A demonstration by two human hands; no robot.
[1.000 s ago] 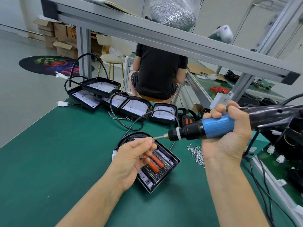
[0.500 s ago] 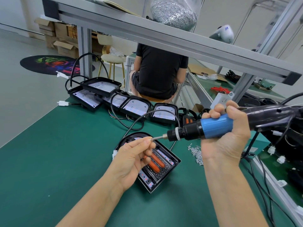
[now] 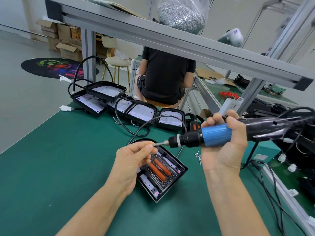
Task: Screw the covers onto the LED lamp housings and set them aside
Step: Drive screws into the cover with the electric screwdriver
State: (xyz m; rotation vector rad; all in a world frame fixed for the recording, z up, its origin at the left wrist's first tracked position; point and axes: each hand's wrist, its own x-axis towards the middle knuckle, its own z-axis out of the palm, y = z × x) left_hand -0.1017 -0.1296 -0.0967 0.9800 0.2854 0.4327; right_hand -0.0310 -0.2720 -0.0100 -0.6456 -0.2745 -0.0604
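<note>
The right hand [image 3: 223,145] grips a blue electric screwdriver [image 3: 209,137] held sideways above a green bench [image 3: 51,167]. The left hand [image 3: 134,159] pinches at its bit tip. Below the screwdriver lies a black LED lamp housing [image 3: 162,171]; loose screws [image 3: 198,156] lie right of it.

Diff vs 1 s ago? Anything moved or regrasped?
No visible change. The right hand holds the blue electric screwdriver level above the bench, the left hand pinches at its bit tip, and the lamp housing lies beneath on the green mat.
</note>
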